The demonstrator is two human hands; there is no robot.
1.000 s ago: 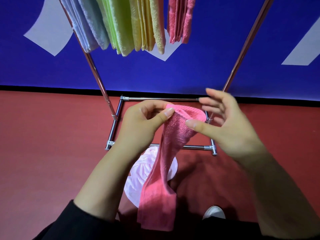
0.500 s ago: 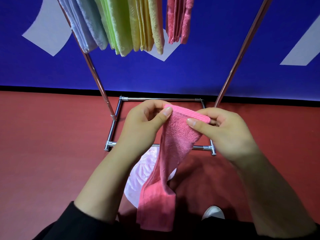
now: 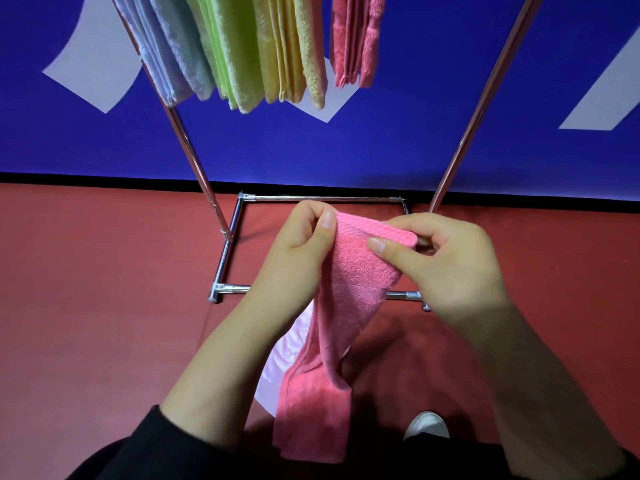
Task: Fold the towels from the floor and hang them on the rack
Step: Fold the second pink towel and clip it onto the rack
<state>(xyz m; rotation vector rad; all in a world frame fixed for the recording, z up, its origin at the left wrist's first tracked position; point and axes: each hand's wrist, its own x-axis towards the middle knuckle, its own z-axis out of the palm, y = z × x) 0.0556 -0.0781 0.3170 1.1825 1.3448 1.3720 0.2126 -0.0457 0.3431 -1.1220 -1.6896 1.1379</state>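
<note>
I am pinching a pink towel's top edge with my left hand and right hand (rack at twelve o'clock), its length hanging toward six.

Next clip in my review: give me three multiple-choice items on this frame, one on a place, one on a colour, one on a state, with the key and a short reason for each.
1. Where does the white cloth lie?
A. on the rack's top bar
B. on the floor behind the held towel
C. in the right hand

2. What colour is the towel hanging rightmost on the rack?
A. pink
B. green
C. blue

3. How is the pink towel held?
A. by the left hand alone
B. by neither hand
C. pinched by both hands at its top edge

Key: B, the white cloth shows on the red floor behind the pink towel; A, the hanging pink towel is last on the rack; C, the left hand and right hand both pinch it.
</note>
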